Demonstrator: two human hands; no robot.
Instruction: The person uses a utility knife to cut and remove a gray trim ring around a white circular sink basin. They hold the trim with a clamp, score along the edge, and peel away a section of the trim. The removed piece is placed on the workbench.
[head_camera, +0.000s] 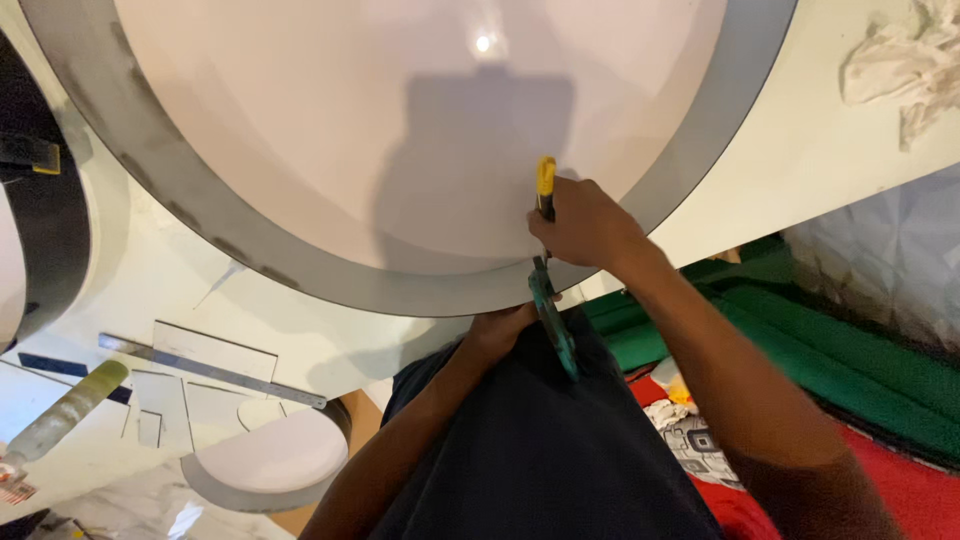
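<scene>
The right hand (585, 225) is closed around a yellow-and-green cutter (548, 270) pressed at the grey rim of the large round white panel (330, 150) on the bench (800, 150). The left hand (497, 330) grips the panel's edge just beneath, so a slip could likely gouge the rim or reach those fingers. Bottom left, a small striped label (15, 492) lies near a grey tube (62, 412).

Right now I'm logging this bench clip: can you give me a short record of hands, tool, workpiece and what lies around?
right hand: grips a knife with yellow end, at the disc's edge
left hand: under the disc's near rim
workpiece: big round white disc with grey rim
clamp: teal tool at the rim
bench left: steel ruler, white offcuts
top right: crumpled rag
</scene>
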